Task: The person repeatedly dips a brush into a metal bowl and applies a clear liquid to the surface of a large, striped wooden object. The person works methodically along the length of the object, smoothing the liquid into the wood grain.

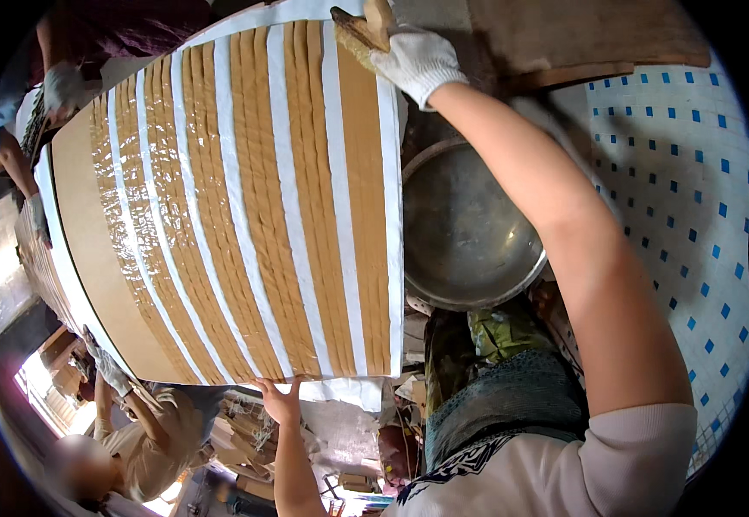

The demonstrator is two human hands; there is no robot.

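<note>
A wide sheet with long brown ridged strips and white bands between them spreads in front of me. A glossy, wet-looking shine covers its left half. At the far right corner my right hand, in a white knitted glove, is closed on a brush with a wooden handle and pale bristles. The bristles lie by the far end of the strips. My left hand is bare and rests at the sheet's near edge, fingers spread against it.
A large round metal basin stands right of the sheet. Beyond it are a brown wooden board and a white surface with blue squares. Co-workers' gloved hands are along the sheet's left side. Scraps lie below.
</note>
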